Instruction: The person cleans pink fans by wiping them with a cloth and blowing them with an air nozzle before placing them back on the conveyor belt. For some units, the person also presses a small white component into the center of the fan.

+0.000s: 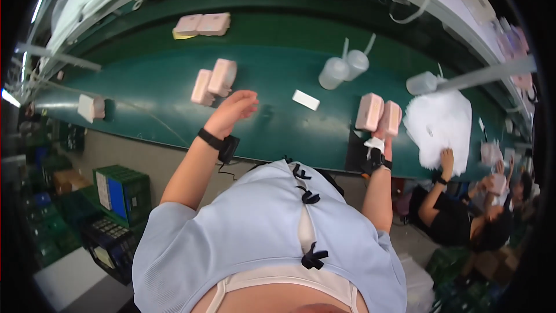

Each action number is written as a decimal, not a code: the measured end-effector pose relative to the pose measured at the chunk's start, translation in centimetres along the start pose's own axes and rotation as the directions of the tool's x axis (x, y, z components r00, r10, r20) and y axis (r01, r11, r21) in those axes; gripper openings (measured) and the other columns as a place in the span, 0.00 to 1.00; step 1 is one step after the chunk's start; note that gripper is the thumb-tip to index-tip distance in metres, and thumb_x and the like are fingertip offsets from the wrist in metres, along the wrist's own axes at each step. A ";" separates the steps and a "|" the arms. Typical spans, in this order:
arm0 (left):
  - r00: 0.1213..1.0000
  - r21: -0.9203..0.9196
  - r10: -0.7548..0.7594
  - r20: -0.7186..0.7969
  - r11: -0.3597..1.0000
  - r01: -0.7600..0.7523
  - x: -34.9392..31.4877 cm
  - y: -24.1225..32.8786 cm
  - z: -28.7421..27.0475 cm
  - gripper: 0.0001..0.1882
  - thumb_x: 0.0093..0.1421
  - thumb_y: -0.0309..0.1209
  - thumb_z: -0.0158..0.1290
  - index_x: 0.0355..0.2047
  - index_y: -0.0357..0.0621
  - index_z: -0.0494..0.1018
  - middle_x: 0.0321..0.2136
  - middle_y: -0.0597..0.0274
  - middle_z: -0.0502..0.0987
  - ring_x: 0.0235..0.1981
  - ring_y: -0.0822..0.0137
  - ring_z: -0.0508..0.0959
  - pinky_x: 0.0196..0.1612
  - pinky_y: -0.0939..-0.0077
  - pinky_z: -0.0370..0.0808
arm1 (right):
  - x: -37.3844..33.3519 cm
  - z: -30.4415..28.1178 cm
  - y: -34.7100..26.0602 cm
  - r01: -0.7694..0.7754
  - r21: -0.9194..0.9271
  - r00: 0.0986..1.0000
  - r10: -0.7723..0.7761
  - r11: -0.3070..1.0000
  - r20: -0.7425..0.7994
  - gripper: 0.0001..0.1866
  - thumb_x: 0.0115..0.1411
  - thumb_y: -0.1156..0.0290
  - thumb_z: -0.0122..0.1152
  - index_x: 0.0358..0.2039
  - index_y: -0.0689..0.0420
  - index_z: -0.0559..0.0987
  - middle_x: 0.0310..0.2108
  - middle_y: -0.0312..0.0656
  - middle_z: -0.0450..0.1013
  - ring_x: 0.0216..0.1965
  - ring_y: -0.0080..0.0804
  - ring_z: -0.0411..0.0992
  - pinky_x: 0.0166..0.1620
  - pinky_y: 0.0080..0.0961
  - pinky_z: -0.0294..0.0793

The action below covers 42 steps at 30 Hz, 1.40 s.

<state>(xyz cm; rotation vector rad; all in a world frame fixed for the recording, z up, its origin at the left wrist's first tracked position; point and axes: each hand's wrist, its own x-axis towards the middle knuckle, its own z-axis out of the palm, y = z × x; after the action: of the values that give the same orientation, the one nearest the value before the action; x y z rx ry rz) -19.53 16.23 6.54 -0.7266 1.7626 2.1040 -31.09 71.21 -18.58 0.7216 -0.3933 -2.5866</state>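
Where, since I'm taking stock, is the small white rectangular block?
In the head view, the small white block lies centrally on the green table, below and left of two translucent spouted bottles, to the right of the left hand.

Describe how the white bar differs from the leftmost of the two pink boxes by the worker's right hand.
Colour: the bar is white, the pink box pale pink.
Bulk: the bar looks thin, the box much thicker.
Placement: the bar lies apart from any hand, the box is close by the right hand.
Both look roughly rectangular.
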 end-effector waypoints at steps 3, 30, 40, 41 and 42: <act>0.998 -0.283 0.010 -0.069 0.959 -0.029 2.9 1.2 -3.2 0.19 0.67 0.38 0.53 0.55 0.44 0.68 0.47 0.61 0.74 0.48 0.66 0.75 0.52 0.71 0.72 | 1.9 0.5 0.3 0.139 -0.121 0.979 -0.155 0.983 -0.134 0.30 0.58 0.65 0.67 0.57 0.61 0.66 0.49 0.54 0.72 0.49 0.49 0.74 0.51 0.47 0.77; 0.761 -0.730 -0.314 -0.568 0.620 -0.288 33.9 4.7 -12.9 0.20 0.52 0.39 0.67 0.41 0.43 0.76 0.35 0.59 0.81 0.30 0.67 0.81 0.26 0.80 0.74 | -17.9 -10.5 7.3 0.170 -0.831 0.656 -0.691 0.529 -0.305 0.18 0.59 0.75 0.56 0.51 0.52 0.71 0.47 0.41 0.73 0.49 0.41 0.73 0.49 0.40 0.75; 0.989 -0.516 0.009 0.149 0.854 0.070 7.0 4.0 -0.7 0.22 0.59 0.33 0.59 0.53 0.42 0.70 0.47 0.61 0.77 0.48 0.67 0.77 0.49 0.72 0.73 | -15.7 -10.8 8.0 0.187 -0.940 0.653 -0.751 0.286 -0.098 0.19 0.66 0.62 0.59 0.53 0.60 0.74 0.47 0.39 0.75 0.45 0.30 0.74 0.47 0.30 0.75; 0.978 -0.479 0.038 0.203 0.876 0.066 5.5 3.6 -0.3 0.25 0.59 0.32 0.58 0.56 0.40 0.68 0.50 0.59 0.76 0.52 0.65 0.75 0.54 0.70 0.71 | -15.9 -9.8 9.0 0.185 -0.975 0.542 -0.840 0.124 -0.004 0.20 0.66 0.62 0.60 0.52 0.63 0.74 0.46 0.39 0.75 0.45 0.29 0.74 0.47 0.27 0.74; 0.965 -0.444 0.063 0.256 0.894 0.059 4.1 3.2 0.0 0.28 0.59 0.31 0.58 0.59 0.37 0.66 0.54 0.57 0.74 0.56 0.64 0.73 0.59 0.68 0.68 | -16.1 -8.7 9.9 0.154 -0.987 0.427 -0.898 -0.041 0.104 0.20 0.66 0.62 0.60 0.50 0.66 0.74 0.46 0.39 0.75 0.44 0.28 0.74 0.47 0.25 0.74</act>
<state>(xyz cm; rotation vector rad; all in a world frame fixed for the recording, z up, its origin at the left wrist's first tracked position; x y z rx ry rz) -24.59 15.20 6.86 -0.5132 1.1466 2.5072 -10.68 68.86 -15.18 1.3045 2.0861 -2.1798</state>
